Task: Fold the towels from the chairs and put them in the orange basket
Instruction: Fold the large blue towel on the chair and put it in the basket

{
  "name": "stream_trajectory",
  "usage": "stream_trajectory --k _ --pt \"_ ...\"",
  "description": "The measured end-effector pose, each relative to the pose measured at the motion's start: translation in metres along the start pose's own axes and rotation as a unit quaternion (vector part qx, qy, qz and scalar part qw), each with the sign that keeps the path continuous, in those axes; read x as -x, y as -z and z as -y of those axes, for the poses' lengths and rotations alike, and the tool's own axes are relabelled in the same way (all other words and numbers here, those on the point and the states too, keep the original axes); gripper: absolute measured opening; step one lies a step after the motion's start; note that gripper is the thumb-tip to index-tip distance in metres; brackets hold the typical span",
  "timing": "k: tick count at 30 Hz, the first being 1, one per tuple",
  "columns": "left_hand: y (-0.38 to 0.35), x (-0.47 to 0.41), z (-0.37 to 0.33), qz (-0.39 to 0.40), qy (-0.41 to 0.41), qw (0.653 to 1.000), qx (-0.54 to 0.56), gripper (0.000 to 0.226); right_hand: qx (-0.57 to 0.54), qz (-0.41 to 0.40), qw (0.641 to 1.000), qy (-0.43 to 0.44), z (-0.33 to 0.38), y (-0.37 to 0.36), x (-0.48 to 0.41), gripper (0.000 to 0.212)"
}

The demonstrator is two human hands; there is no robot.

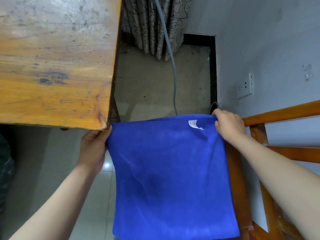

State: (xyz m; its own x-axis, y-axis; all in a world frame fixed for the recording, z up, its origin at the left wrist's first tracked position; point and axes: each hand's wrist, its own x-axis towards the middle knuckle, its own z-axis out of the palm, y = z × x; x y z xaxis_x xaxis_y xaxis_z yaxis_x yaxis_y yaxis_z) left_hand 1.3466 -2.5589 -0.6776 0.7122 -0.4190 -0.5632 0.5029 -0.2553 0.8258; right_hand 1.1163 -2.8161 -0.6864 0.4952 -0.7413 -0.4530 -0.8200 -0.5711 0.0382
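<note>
A blue towel (171, 174) hangs in front of me, doubled over, with a small white label near its top right corner. My left hand (94, 148) grips the top left corner, just below the corner of the wooden table. My right hand (228, 125) pinches the top right corner. The towel hangs straight down between both hands, in front of a wooden chair (259, 135) on the right. The orange basket is out of view.
A worn wooden table (52, 58) fills the upper left. A patterned curtain (155, 26) and a grey pipe (170, 54) stand at the back. A wall with a socket (245, 87) is at right. Tiled floor lies below.
</note>
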Motion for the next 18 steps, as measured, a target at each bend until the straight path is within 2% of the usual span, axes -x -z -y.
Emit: stream_trajectory --k 2,5,7,10,15,18 --pt "0.001 0.008 0.007 -0.018 0.018 1.0 0.01 0.031 -0.002 0.002 1.0 -0.013 -0.003 0.001 0.004 0.025" --pt "0.001 0.015 0.009 -0.048 0.041 0.998 0.016 0.024 -0.004 -0.006 1.0 0.011 -0.005 0.009 0.004 0.024" --pt "0.002 0.015 0.008 -0.049 0.04 0.998 0.011 0.033 -0.028 -0.007 0.999 0.036 -0.006 0.016 0.0 0.024" --pt "0.004 0.013 0.006 -0.034 0.038 0.999 0.005 0.047 -0.015 0.04 0.997 0.071 -0.001 0.021 -0.01 0.023" --pt "0.01 0.011 0.008 -0.021 0.038 0.999 0.001 0.043 -0.058 0.156 0.985 0.042 0.015 0.018 -0.023 0.06" --pt "0.013 0.011 0.009 -0.028 0.047 0.998 -0.007 0.029 -0.062 0.196 0.978 0.041 0.02 0.016 -0.031 0.063"
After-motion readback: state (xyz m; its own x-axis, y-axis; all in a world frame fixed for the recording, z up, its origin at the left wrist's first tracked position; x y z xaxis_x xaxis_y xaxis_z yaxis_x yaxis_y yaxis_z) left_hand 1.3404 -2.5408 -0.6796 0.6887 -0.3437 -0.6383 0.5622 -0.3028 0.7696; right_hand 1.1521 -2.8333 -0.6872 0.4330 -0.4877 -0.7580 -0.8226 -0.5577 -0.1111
